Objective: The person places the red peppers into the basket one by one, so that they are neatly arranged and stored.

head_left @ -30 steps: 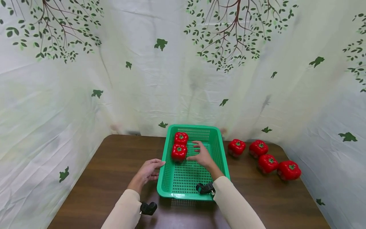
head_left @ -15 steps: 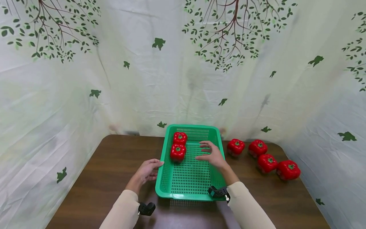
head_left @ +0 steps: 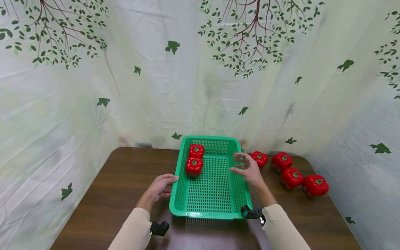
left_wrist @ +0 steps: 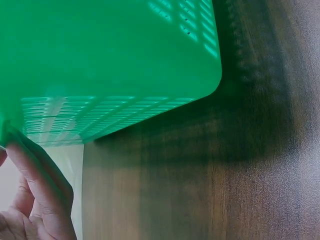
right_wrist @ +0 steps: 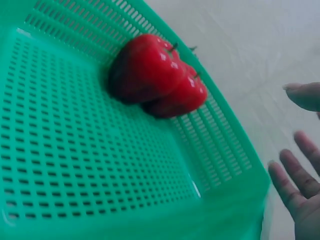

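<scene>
Cloth (head_left: 187,97): white with pale green tints, creased, hanging behind the table (head_left: 122,180) and along both sides.
Branches (head_left: 257,21): printed brown, thick with small green leaves, reaching down from the top.
Leaf prints (head_left: 172,47): dark green, single, scattered over the cloth.
Table: dark brown, wood-grained, far corners rounded.
Light: soft, leaving a pale sheen on the table's near part.

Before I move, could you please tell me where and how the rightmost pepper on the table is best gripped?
I'd grip the rightmost pepper by its rounded near and far sides, probably coming from above and the right: it sits stem up, and the neighbouring pepper crowds its left.
</scene>
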`<state>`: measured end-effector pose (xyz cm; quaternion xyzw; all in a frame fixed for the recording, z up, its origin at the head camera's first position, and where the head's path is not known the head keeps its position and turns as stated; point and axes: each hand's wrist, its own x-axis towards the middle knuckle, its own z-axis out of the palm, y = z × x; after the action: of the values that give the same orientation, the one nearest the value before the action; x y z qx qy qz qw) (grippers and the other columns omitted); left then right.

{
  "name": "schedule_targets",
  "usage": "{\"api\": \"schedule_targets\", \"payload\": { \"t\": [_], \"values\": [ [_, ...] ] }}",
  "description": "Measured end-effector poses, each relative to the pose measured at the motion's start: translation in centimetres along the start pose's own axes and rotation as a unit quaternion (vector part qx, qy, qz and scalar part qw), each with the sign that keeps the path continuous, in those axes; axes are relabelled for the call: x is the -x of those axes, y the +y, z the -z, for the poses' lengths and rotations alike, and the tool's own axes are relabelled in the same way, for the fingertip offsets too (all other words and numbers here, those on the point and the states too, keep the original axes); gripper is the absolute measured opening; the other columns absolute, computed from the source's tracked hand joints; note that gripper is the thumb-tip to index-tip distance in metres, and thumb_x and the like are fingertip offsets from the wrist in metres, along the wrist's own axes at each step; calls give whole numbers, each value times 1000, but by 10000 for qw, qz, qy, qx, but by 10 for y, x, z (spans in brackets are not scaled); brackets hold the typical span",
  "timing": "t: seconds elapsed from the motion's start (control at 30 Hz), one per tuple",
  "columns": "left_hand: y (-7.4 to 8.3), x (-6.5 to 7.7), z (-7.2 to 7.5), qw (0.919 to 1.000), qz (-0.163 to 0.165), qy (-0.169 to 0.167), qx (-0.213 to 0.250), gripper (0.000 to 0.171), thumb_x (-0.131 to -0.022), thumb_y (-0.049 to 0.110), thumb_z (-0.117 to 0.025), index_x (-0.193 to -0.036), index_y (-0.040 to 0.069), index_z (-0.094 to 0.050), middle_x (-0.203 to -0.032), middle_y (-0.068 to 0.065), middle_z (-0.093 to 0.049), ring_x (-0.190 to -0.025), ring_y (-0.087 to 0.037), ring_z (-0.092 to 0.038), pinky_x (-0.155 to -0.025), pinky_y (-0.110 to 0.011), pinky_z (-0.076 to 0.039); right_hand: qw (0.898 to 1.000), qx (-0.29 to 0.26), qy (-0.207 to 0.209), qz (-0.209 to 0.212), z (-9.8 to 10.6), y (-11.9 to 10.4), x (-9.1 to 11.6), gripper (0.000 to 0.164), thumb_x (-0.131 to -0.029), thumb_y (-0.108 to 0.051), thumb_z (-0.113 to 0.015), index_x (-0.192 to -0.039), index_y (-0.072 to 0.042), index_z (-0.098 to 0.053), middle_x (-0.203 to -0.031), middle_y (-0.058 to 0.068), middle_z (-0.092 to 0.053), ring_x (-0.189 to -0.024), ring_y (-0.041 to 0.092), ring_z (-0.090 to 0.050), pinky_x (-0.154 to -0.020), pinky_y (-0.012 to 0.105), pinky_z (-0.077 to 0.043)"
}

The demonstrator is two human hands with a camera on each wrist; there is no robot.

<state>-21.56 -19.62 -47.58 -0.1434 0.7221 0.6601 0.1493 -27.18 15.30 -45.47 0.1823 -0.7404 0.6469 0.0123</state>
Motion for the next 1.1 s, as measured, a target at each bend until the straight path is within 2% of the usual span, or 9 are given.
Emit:
{"api": "schedule_targets", "payload": {
  "t": [0.13, 0.3, 0.47, 0.57, 0.67, 0.73, 0.87, 0.93, 1.1],
  "values": [
    [1, 0, 0, 10000, -26, -24, -9, 30, -95, 30, -62, -109, 3, -62, -96, -8, -65, -73, -19, -68, -67, -30, -55, 9992, 57, 393, 91, 11, 4, 4, 57, -83, 2, -72, -132, 8, -44, -134, 29, -48, -123, 45, -46, -99, 50, -43],
    [1, -1, 0, 10000, -16, -53, 14, 29, -95, 29, -62, -107, 3, -62, -94, -8, -65, -73, -20, -69, -66, -30, -56, 9972, -25, 740, -35, 21, 0, 9, 54, -85, 4, -69, -132, 6, -45, -133, 25, -49, -121, 42, -47, -99, 42, -46],
    [0, -2, 1, 9999, -9, -109, 62, 31, -94, 30, -62, -109, 2, -61, -94, -8, -65, -74, -20, -69, -67, -30, -56, 9946, 7, 1025, -155, 29, -11, 15, 52, -85, 9, -66, -132, 8, -43, -130, 25, -49, -116, 37, -50, -91, 25, -50],
    [0, -2, 1, 9999, -5, -111, 70, 32, -95, 30, -62, -111, 2, -61, -94, -7, -66, -73, -20, -69, -67, -30, -56, 9922, 16, 1220, -258, 35, -13, 17, 51, -86, 9, -66, -132, 8, -43, -126, 19, -52, -114, 31, -53, -87, 17, -49],
    [0, -1, 0, 9999, -1, -86, 83, 33, -94, 30, -62, -111, 2, -61, -94, -7, -66, -72, -20, -69, -66, -29, -56, 9898, 35, 1394, -305, 41, -9, 17, 52, -85, 8, -67, -132, 9, -43, -123, 12, -54, -112, 23, -55, -89, 18, -49],
    [0, -1, -1, 9999, 0, -73, 85, 33, -94, 31, -62, -111, 2, -61, -94, -7, -66, -72, -20, -69, -66, -29, -56, 9884, 70, 1488, -309, 47, -1, 15, 53, -85, 6, -68, -133, 8, -43, -122, 10, -53, -114, 24, -54, -90, 19, -49],
    [-1, -1, -1, 9999, 12, -57, 84, 34, -94, 31, -62, -111, 2, -61, -95, -8, -66, -73, -20, -69, -66, -29, -56, 9867, 161, 1563, -410, 60, 23, 9, 54, -87, 3, -68, -135, 2, -43, -130, 20, -49, -121, 37, -47, -91, 17, -47],
    [-1, -1, -1, 9999, 26, -63, 82, 34, -94, 31, -62, -111, 2, -60, -96, -8, -65, -73, -20, -69, -67, -29, -56, 9861, 254, 1567, -500, 67, 33, 7, 55, -88, 0, -67, -137, -1, -42, -134, 22, -47, -124, 39, -44, -91, 16, -46],
    [-1, -1, 0, 9999, 64, -53, 104, 34, -94, 32, -63, -110, 3, -61, -95, -8, -65, -73, -20, -69, -67, -30, -56, 9810, 433, 1715, -801, 77, 39, 6, 62, -89, -7, -69, -142, -4, -37, -142, 19, -43, -129, 35, -41, -105, 36, -40]
  ]
}}
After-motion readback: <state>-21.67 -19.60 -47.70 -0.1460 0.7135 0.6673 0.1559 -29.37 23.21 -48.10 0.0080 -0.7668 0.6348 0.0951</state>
